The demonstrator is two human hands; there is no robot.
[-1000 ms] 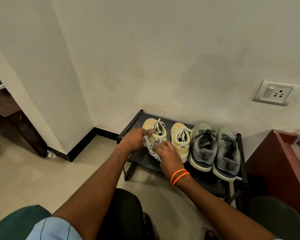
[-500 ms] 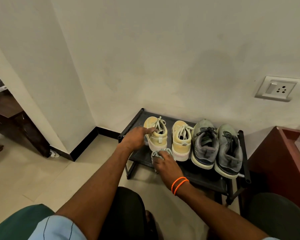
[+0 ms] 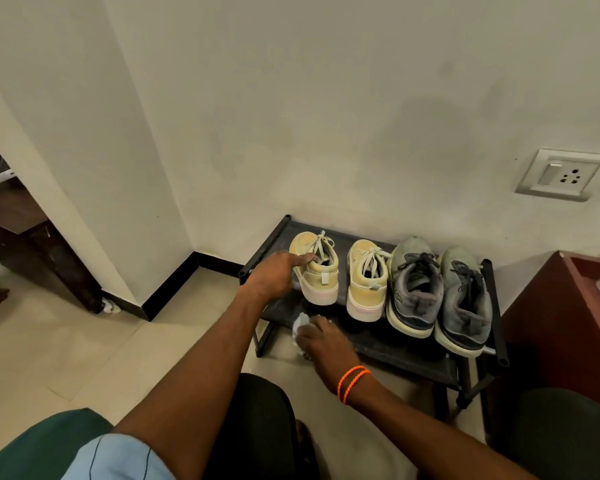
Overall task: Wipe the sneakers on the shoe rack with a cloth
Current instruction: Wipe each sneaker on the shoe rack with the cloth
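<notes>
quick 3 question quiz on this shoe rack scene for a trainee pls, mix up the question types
1. True or false: the left hand grips the leftmost pale yellow lace-up sneaker at its collar.
2. Multiple choice: the crumpled white cloth is (A) draped over a grey sneaker, (B) held in the right hand at the front edge of the black metal shoe rack, (C) lying on the floor tiles.
3. Fill in: counting from the left, the third and fourth shoes are the ____ mesh running sneakers.

Key: 1 true; 2 B; 3 grey
</notes>
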